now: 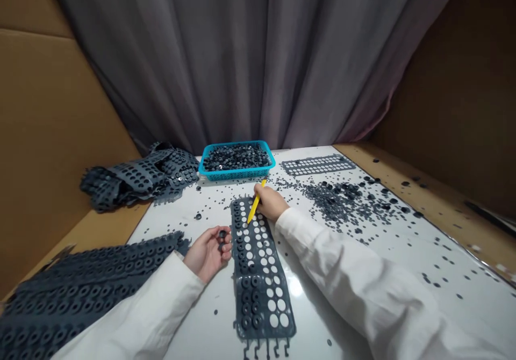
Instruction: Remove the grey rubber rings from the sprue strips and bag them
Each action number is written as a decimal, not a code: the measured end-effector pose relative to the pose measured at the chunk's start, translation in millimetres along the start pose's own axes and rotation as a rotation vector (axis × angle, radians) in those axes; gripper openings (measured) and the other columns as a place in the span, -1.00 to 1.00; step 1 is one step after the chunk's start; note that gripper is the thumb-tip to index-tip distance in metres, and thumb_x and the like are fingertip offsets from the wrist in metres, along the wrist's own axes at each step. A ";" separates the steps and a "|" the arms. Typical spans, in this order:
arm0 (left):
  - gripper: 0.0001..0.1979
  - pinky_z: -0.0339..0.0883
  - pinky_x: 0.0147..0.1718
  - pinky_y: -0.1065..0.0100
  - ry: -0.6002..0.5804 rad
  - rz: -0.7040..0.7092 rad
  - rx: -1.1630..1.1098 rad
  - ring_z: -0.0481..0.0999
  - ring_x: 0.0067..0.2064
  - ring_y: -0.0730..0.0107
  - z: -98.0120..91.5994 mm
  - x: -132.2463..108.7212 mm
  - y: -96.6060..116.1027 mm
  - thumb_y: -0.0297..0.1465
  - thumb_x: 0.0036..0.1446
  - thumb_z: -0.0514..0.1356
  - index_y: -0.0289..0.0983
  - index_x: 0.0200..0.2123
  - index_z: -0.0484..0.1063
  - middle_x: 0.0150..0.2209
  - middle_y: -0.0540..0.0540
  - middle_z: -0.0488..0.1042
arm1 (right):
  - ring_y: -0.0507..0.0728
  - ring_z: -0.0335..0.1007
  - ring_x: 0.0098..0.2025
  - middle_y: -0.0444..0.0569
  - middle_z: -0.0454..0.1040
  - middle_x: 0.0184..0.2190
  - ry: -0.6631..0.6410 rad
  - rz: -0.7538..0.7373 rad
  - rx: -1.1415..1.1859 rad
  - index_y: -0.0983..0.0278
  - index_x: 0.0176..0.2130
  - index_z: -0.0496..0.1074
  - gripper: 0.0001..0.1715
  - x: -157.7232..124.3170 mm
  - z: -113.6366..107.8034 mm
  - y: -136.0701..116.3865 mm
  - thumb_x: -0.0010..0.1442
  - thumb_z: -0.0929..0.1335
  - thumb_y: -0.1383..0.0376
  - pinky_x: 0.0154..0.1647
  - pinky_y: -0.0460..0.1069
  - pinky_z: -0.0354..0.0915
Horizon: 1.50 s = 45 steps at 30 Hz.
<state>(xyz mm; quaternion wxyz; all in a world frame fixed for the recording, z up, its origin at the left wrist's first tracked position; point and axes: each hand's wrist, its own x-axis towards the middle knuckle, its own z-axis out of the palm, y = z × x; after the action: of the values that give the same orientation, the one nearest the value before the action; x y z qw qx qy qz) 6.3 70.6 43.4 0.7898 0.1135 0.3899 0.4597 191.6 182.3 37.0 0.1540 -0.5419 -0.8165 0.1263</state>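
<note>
Nearest me, a dark rubbery sheet (264,302) lay lengthwise on the white desk (209,328), its hooked tabs towards the desk's near edge. Rings (256,310) filled its leftmost column; the two right-hand columns were open holes, and the second from the left was open only over its farther part. Beside it, a stack of ringed sheets (88,290) covered the desk's near left corner.

My left hand (209,255) lay palm up just left of the sheet, fingers curled round a few small dark pieces (222,234); I could not tell whether they were whole rings. My right hand (271,202) was closed on a yellow pen-like tool (255,209), its tip slanting down onto the sheet's left half.

I judged this the step of working rings out of the sheet, partway through. The next move seemed to call for setting the tip on another ring, with my left hand near to gather what came loose.

Farther off, a pile of small discs (338,201) spread towards the desk's right edge. By the far edge stood a blue basket (234,175) full of dark pieces, between crumpled sheets (141,176) at the far left corner and a holed strip (318,165) towards the far right.
</note>
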 end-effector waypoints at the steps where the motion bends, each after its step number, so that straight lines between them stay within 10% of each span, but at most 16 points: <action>1: -0.86 0.11 -0.62 0.54 -0.002 -0.008 -0.002 0.21 -0.56 0.58 -1.1 0.6 -0.8 -0.42 0.11 0.07 -0.37 -0.42 0.36 -0.52 -0.01 0.22 | 0.15 0.34 -0.38 0.05 0.44 -0.37 0.003 0.000 0.001 0.27 -0.28 0.27 -0.79 2.9 0.5 1.4 0.00 0.32 0.44 -0.41 -0.06 0.08; 13: -0.91 0.14 -0.61 0.55 -0.032 0.004 0.059 0.28 -0.55 0.55 1.2 -3.2 -4.6 -0.50 0.03 0.11 -0.36 -0.34 0.38 -0.49 -0.05 0.32 | 0.19 0.33 -0.19 0.07 0.43 -0.30 0.255 0.057 0.116 0.28 -0.33 0.25 -0.88 7.6 -10.2 -4.2 0.12 0.29 0.27 -0.24 -0.02 0.17; 19: -0.83 0.08 -0.67 0.56 -0.026 0.003 0.063 0.24 -0.58 0.56 1.7 -3.4 -4.3 -0.43 0.07 0.07 -0.31 -0.55 0.21 -0.55 0.00 0.25 | 0.10 0.35 -0.37 -0.07 0.44 -0.44 0.091 0.035 0.779 0.27 -0.10 0.29 -0.58 -53.9 -22.8 -15.8 0.28 0.05 0.12 -0.32 -0.02 0.26; 26: -0.91 0.05 -0.71 0.59 0.015 0.028 0.169 0.22 -0.63 0.60 -0.2 1.1 -9.5 -0.46 0.05 0.12 -0.34 -0.48 0.29 -0.57 0.01 0.29 | -0.01 0.25 -0.61 -0.10 0.39 -0.61 0.005 0.259 1.131 0.33 -0.39 0.38 -0.75 -116.2 5.9 -23.7 0.11 0.20 0.24 -0.57 -0.10 0.21; 32: -0.75 0.24 -0.57 0.52 0.044 0.097 0.389 0.36 -0.50 0.51 -2.4 6.7 -16.2 -0.57 -0.18 0.17 -0.40 -0.32 0.40 -0.49 -0.05 0.38 | -0.03 0.24 -0.66 -0.12 0.39 -0.66 -0.029 0.284 1.077 0.33 -0.45 0.39 -0.80 -116.6 16.5 -23.0 0.02 0.21 0.32 -0.63 -0.14 0.20; 39: -0.79 -0.06 -0.68 0.55 0.046 0.160 0.486 0.12 -0.63 0.62 -4.1 8.9 -16.8 -0.53 -0.33 0.06 -0.33 -0.48 0.34 -0.60 0.06 0.24 | -0.03 0.28 -0.64 -0.11 0.41 -0.65 -0.072 0.268 0.925 0.33 -0.48 0.40 -0.76 -113.1 6.7 -29.5 0.00 0.18 0.40 -0.61 -0.16 0.22; 45: -0.80 0.23 -0.40 0.39 -0.114 0.606 1.605 0.31 -0.43 0.44 18.5 -0.8 -10.2 -0.48 -0.06 0.09 -0.31 -0.30 0.42 -0.39 -0.06 0.37 | -0.02 0.28 -0.64 -0.13 0.37 -0.70 -0.122 0.182 0.863 0.32 -0.57 0.36 -0.74 -108.0 5.0 -30.0 0.02 0.17 0.44 -0.59 -0.16 0.20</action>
<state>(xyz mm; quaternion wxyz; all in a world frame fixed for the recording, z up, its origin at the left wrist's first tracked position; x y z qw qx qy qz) 25.9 67.6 50.7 0.3323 0.7596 0.5098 0.2295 203.8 70.9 31.2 0.3059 -0.4891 -0.6456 0.5004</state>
